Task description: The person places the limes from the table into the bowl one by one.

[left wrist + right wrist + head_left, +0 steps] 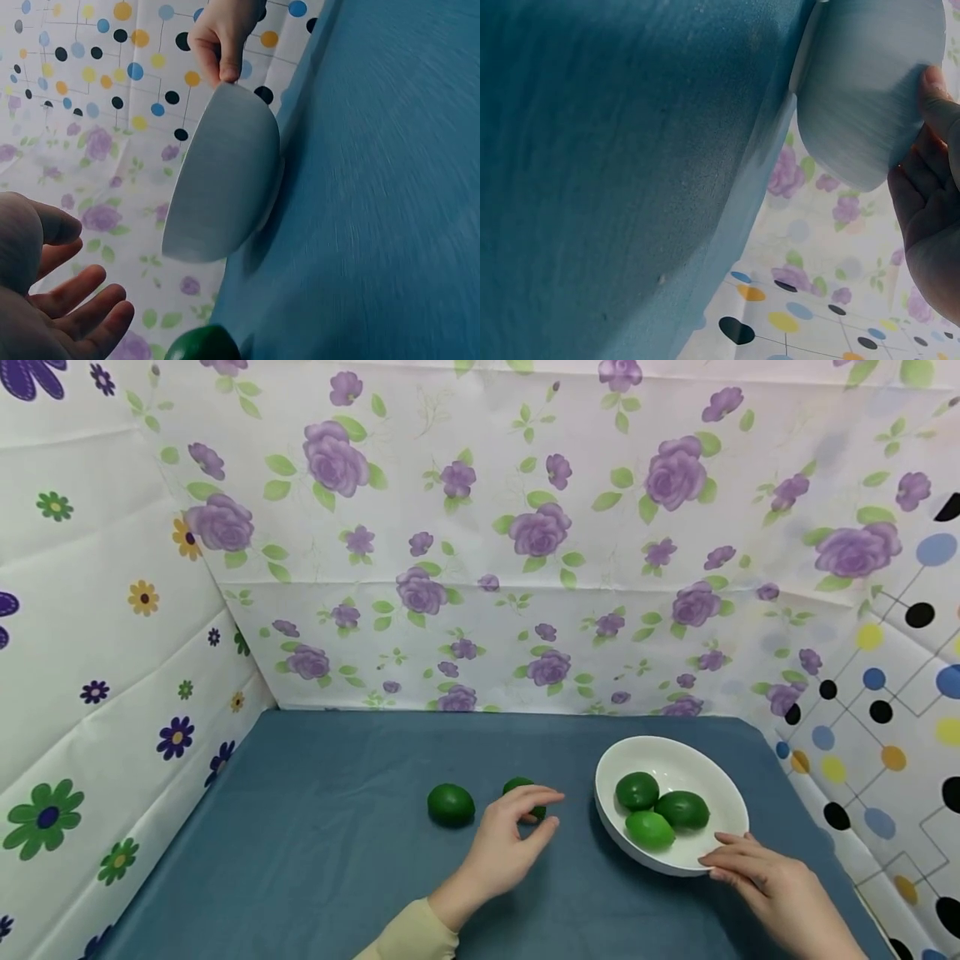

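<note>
Blue cloth (pixel 315 860) below, your right hand (pixel 776 885) pinches the bowl (pixel 716 777) by its five-o'clock rim; your left hand (pixel 501 845) spreads near a fruit (pixel 516 784).

Bright head view, dimmer wrist views

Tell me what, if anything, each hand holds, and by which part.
The right hand holds the bowl by its rim; the left hand holds nothing.

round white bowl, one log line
left hand: empty, near green oval fruit | right hand: holds white bowl by rim | bowl: three green fruits
</note>
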Demonstrator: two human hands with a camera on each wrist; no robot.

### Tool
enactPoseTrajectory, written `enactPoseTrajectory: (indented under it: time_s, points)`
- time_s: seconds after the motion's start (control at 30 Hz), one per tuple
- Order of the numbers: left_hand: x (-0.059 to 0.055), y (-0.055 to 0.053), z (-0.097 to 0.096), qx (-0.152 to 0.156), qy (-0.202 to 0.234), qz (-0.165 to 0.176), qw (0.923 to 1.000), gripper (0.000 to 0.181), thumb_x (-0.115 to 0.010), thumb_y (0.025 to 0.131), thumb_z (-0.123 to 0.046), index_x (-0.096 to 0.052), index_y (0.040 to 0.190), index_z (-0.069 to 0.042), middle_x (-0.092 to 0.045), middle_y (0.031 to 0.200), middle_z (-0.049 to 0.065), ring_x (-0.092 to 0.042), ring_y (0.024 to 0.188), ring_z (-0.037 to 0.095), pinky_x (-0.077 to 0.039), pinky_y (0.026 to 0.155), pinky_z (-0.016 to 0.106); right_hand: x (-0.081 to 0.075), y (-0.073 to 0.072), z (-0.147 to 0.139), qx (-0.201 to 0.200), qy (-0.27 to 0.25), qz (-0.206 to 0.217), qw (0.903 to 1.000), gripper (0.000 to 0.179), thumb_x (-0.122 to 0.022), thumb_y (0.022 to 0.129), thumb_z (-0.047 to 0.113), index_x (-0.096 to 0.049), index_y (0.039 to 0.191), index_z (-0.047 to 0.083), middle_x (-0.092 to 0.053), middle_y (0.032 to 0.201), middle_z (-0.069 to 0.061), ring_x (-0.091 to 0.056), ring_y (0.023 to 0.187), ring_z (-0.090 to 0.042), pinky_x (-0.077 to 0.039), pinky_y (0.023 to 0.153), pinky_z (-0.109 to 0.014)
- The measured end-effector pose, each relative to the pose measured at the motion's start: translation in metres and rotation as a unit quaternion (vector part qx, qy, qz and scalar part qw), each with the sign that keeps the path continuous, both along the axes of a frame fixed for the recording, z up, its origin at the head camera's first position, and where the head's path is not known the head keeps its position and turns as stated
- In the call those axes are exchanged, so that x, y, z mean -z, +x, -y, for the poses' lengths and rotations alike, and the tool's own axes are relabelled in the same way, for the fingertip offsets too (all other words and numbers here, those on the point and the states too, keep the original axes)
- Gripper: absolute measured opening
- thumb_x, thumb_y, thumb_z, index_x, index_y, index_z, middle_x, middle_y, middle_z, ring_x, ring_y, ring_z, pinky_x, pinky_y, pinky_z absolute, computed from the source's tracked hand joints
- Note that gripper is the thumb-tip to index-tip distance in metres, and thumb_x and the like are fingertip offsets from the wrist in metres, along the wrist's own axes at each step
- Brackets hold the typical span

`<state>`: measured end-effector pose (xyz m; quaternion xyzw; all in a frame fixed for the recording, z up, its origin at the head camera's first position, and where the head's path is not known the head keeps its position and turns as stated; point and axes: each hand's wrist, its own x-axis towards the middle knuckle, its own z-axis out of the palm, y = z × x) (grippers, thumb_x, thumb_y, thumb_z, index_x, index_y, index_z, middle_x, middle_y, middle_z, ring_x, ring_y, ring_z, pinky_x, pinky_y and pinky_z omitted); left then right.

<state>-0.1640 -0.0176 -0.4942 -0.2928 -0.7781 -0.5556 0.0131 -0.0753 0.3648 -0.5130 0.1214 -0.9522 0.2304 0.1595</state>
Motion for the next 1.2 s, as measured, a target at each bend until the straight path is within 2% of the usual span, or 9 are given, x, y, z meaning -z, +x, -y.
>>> enactPoseTrajectory:
  time_s: [0.2, 0.37, 0.47, 0.67, 0.8, 0.9, 1.03, 1.2]
  points:
    - [0.004, -0.002, 0.017, -0.008, 0.003, 0.002, 1.0, 0.031, -0.069, 0.108, -0.019, -0.073, 0.138, -0.025, -0.067, 0.141, 0.001, -0.065, 0.125, 0.021, -0.06, 0.093, 0.043, -0.001, -0.001, -0.001, -0.001, 0.001, -0.002, 1.0, 0.031, -0.09, 0.085, 0.013, -0.084, 0.105, 0.037, -0.078, 0.116, 0.006, -0.058, 0.124, 0.008, -0.019, 0.104, 0.004]
    - [0.006, -0.004, 0.027, -0.016, -0.001, 0.006, 0.9999, 0.03, -0.068, 0.109, -0.026, -0.072, 0.138, -0.026, -0.067, 0.14, -0.003, -0.065, 0.125, 0.02, -0.059, 0.093, 0.044, -0.002, -0.001, -0.002, 0.005, 0.006, -0.005, 1.0, 0.031, -0.09, 0.086, 0.015, -0.083, 0.104, 0.04, -0.078, 0.119, 0.004, -0.063, 0.122, 0.002, -0.019, 0.104, 0.005]
    - [0.005, -0.002, 0.033, -0.02, -0.005, 0.007, 0.9998, 0.03, -0.069, 0.108, -0.026, -0.072, 0.138, -0.025, -0.067, 0.141, -0.002, -0.066, 0.123, 0.019, -0.059, 0.093, 0.045, -0.002, -0.001, -0.002, 0.01, 0.006, -0.001, 0.9999, 0.03, -0.089, 0.087, 0.017, -0.083, 0.104, 0.041, -0.078, 0.12, 0.004, -0.066, 0.121, -0.005, -0.018, 0.104, 0.004]
    - [0.004, 0.003, 0.038, -0.024, -0.007, 0.006, 0.9997, 0.03, -0.068, 0.109, -0.027, -0.072, 0.138, -0.026, -0.066, 0.144, 0.005, -0.068, 0.116, 0.019, -0.059, 0.093, 0.048, -0.002, -0.001, -0.001, 0.012, 0.005, 0.002, 0.9999, 0.029, -0.089, 0.087, 0.017, -0.083, 0.104, 0.039, -0.078, 0.12, 0.003, -0.066, 0.122, -0.006, -0.017, 0.105, 0.004]
    - [0.005, 0.003, 0.041, -0.032, -0.009, 0.01, 0.9994, 0.03, -0.068, 0.109, -0.028, -0.072, 0.138, -0.029, -0.066, 0.142, -0.001, -0.066, 0.122, 0.02, -0.059, 0.093, 0.045, -0.002, -0.001, 0.0, 0.014, 0.01, 0.002, 0.9998, 0.028, -0.089, 0.087, 0.018, -0.083, 0.104, 0.04, -0.078, 0.117, 0.006, -0.069, 0.12, -0.013, -0.016, 0.106, 0.004]
    - [0.006, 0.004, 0.045, -0.041, -0.008, 0.016, 0.999, 0.029, -0.069, 0.108, -0.026, -0.072, 0.137, -0.03, -0.066, 0.141, 0.0, -0.064, 0.127, 0.02, -0.059, 0.093, 0.047, -0.003, -0.002, 0.0, 0.01, 0.011, 0.004, 0.9999, 0.029, -0.09, 0.086, 0.016, -0.083, 0.104, 0.039, -0.077, 0.115, 0.008, -0.068, 0.121, -0.011, -0.017, 0.106, 0.004]
    - [0.007, 0.006, 0.051, -0.049, -0.009, 0.017, 0.9986, 0.029, -0.07, 0.108, -0.024, -0.073, 0.136, -0.029, -0.066, 0.141, 0.001, -0.063, 0.128, 0.021, -0.059, 0.092, 0.043, -0.003, -0.002, 0.0, 0.006, 0.002, 0.02, 0.9998, 0.034, -0.09, 0.086, 0.012, -0.083, 0.106, 0.038, -0.078, 0.118, 0.007, -0.063, 0.124, 0.0, -0.018, 0.105, 0.004]
    - [0.009, 0.006, 0.06, -0.067, -0.011, 0.016, 0.9976, 0.029, -0.07, 0.107, -0.025, -0.073, 0.136, -0.029, -0.066, 0.14, -0.008, -0.063, 0.127, 0.019, -0.059, 0.092, 0.044, -0.002, -0.001, -0.001, 0.008, -0.002, 0.025, 0.9997, 0.035, -0.089, 0.087, 0.013, -0.082, 0.107, 0.04, -0.078, 0.12, 0.007, -0.061, 0.126, 0.003, -0.019, 0.104, 0.004]
